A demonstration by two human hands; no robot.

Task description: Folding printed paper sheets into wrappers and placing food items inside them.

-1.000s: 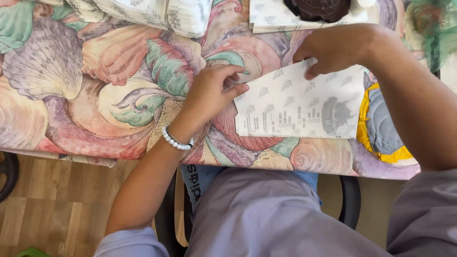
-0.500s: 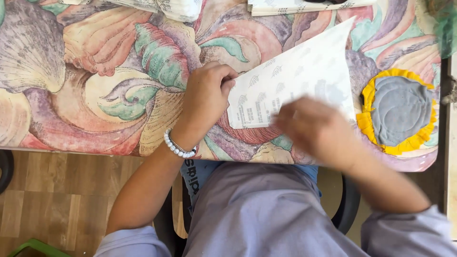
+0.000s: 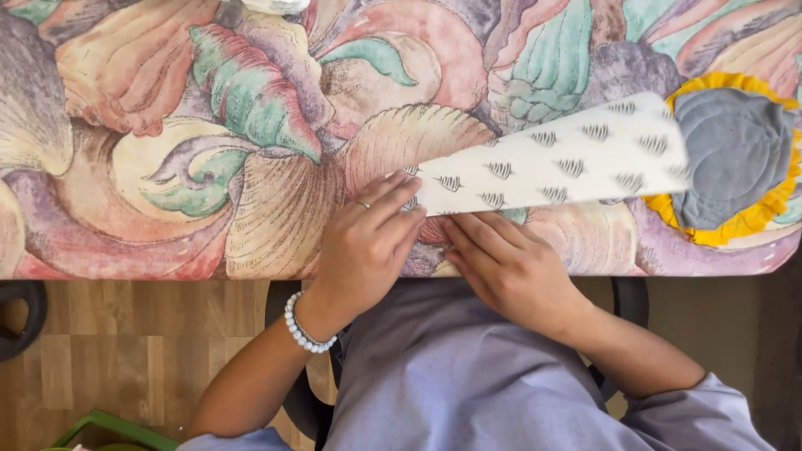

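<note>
Both hands now sit together at the near table edge, which differs from half a second ago, when the right hand was blurred in mid-swing in front of the sheet. The white patterned paper sheet with small dark shell-like motifs (image 3: 555, 163) now looks like a long narrow band, folded over or lying flatter than before; a second ago it showed as a wide page. It runs from the fingers out to the right, its far end overlapping the round grey fabric pad with yellow ruffled trim (image 3: 735, 159).

Left hand (image 3: 363, 242), ring on one finger and white bead bracelet (image 3: 305, 330) at the wrist, lies flat with fingers spread, pressing the sheet's left end. Right hand (image 3: 505, 267) is also flat and uncurled, fingertips along the sheet's lower edge, gripping nothing. Looks like a crease being pressed down.

All on the shell-print pastel tablecloth (image 3: 209, 150). Wooden floor (image 3: 125, 334) below.
</note>
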